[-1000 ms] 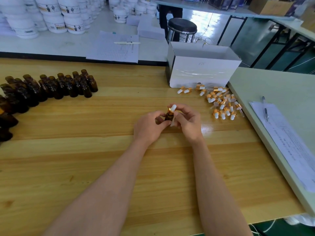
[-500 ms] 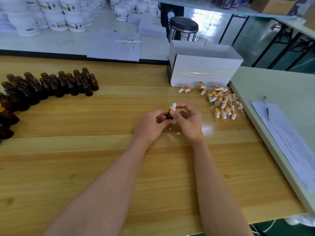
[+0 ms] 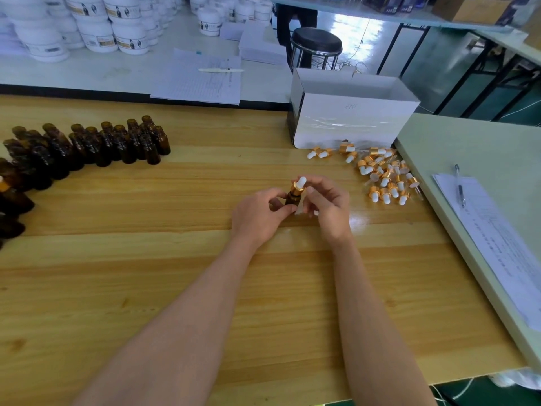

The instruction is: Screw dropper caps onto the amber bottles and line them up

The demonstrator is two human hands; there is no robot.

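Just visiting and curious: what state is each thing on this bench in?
Held amber bottle: upright, gripped by left hand.
Dropper cap: on that bottle's neck, pinched by right hand.
Clustered amber bottles: uncapped, standing.
Loose dropper caps: lying scattered.
White box: open.

The wooden table (image 3: 117, 288) carried an open white box (image 3: 351, 124) at its far edge. Behind it, a white bench held stacked white jars (image 3: 96, 27) and a sheet of paper (image 3: 196, 83) with a pen (image 3: 221, 70) lying on it. A black stool (image 3: 316, 42) stood beyond the box. On the right, a pale green table (image 3: 474, 148) abutted the wooden table and held printed papers (image 3: 497, 244) with a second pen (image 3: 459, 186) resting on them.
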